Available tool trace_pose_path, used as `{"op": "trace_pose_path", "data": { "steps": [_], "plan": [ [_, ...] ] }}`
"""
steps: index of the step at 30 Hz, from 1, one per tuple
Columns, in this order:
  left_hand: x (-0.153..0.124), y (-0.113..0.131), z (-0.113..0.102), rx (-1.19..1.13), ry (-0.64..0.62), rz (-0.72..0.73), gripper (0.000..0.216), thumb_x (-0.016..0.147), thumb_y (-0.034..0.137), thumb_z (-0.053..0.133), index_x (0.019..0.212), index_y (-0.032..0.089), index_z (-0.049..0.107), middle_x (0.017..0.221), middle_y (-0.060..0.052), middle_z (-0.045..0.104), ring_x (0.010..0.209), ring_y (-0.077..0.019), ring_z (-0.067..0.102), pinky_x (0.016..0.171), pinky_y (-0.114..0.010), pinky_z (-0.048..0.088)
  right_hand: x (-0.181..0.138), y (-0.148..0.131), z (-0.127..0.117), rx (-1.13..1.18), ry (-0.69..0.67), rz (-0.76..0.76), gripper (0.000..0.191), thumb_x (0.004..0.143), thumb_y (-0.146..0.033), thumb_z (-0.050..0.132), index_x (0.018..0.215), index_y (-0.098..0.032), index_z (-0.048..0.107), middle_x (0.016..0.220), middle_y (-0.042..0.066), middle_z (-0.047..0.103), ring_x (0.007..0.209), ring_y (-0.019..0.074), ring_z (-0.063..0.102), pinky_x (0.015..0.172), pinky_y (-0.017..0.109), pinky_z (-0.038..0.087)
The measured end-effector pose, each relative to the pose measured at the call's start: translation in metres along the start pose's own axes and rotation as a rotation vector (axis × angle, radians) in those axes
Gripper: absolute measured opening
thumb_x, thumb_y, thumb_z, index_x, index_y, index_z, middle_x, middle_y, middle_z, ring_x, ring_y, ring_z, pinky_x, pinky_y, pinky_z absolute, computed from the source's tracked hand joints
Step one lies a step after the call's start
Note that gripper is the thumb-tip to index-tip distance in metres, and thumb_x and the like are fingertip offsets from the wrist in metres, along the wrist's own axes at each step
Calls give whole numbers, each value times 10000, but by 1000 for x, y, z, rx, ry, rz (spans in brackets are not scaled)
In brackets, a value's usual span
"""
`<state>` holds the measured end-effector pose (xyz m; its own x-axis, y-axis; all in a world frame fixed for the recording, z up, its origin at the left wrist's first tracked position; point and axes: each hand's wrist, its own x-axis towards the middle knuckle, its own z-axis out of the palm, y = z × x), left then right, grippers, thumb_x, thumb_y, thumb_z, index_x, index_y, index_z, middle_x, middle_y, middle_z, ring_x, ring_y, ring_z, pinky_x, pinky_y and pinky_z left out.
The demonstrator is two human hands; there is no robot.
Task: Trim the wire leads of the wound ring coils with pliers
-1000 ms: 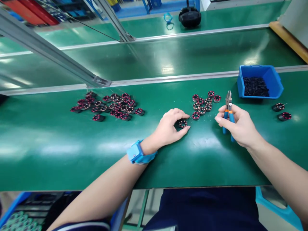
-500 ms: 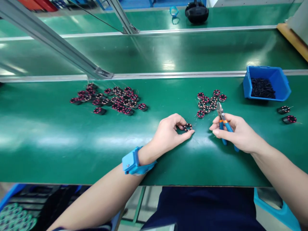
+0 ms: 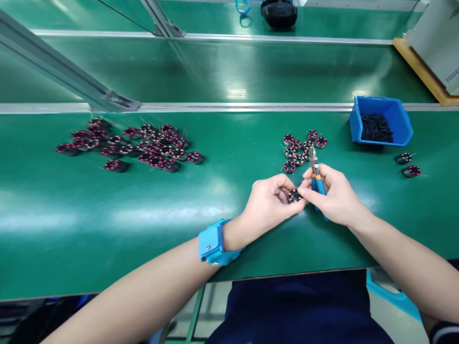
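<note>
Between thumb and fingers, my left hand (image 3: 270, 203) grips a small ring-shaped motor stator (image 3: 294, 195) with copper windings. My right hand (image 3: 335, 193) is closed around wire cutters (image 3: 318, 181) with blue and orange handles, their jaws pointing away from me. The right thumb and fingertips meet at the edge of the held stator, close to the left fingertips. Just beyond the hands lies a small cluster of stators (image 3: 289, 166) with pink and copper-coloured tops; the cutter tips overlap it in view. A blue strap (image 3: 215, 242) circles my left wrist.
A larger pile of stators (image 3: 154, 157) lies on the left of the green table (image 3: 107, 248). At the right stands a blue bin (image 3: 401, 124) holding dark wire-like pieces (image 3: 376, 128). Two stators (image 3: 411, 171) lie near it. A metal post (image 3: 64, 62) slants across the upper left.
My hands have come together, and the right fingers now reach the stator in my left hand. The cutters moved with the right hand. The view has shifted slightly.
</note>
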<state>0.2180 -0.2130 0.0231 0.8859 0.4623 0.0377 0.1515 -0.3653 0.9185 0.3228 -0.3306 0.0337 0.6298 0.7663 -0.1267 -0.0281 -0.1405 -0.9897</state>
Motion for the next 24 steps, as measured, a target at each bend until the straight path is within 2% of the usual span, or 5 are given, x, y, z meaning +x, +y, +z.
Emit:
{"op": "trace_pose_path", "data": {
  "steps": [4, 9, 16, 21, 24],
  "plan": [
    [-2, -4, 0, 29, -76, 55, 257, 646, 305, 763, 640, 156, 554, 474, 71, 466, 429, -43, 380, 403, -160, 296, 4, 0, -3, -3, -4, -10, 265, 655, -218, 726, 826, -192, 526, 674, -41, 572, 608, 108, 543, 591, 261, 435],
    [-3, -4, -3, -2, -171, 29, 264, 626, 311, 804, 671, 153, 596, 459, 82, 444, 418, -43, 353, 400, -171, 272, 10, -4, -20, 83, 125, 48, 409, 610, -345, 803, 857, -198, 512, 662, -55, 566, 529, 98, 522, 543, 269, 438],
    [-3, -2, -2, -92, -143, -17, 301, 614, 298, 808, 628, 156, 543, 462, 84, 432, 419, -40, 343, 393, -171, 257, 1, -9, -13, -8, -161, 46, 268, 663, -218, 747, 815, -186, 529, 730, -6, 630, 638, 125, 577, 625, 285, 480],
    [-6, -1, -3, -49, -207, -12, 270, 617, 295, 811, 642, 148, 586, 440, 82, 442, 412, -41, 349, 399, -173, 264, 9, -6, -16, 29, 39, -14, 278, 655, -228, 747, 787, -190, 506, 661, -46, 570, 562, 93, 521, 560, 255, 431],
    [-5, 2, -4, -135, -204, -87, 288, 610, 299, 813, 630, 146, 570, 453, 70, 474, 404, -39, 355, 384, -168, 265, 8, -9, -21, 41, 6, 56, 340, 621, -264, 791, 800, -186, 512, 691, -30, 609, 580, 101, 546, 566, 258, 438]
  ]
}}
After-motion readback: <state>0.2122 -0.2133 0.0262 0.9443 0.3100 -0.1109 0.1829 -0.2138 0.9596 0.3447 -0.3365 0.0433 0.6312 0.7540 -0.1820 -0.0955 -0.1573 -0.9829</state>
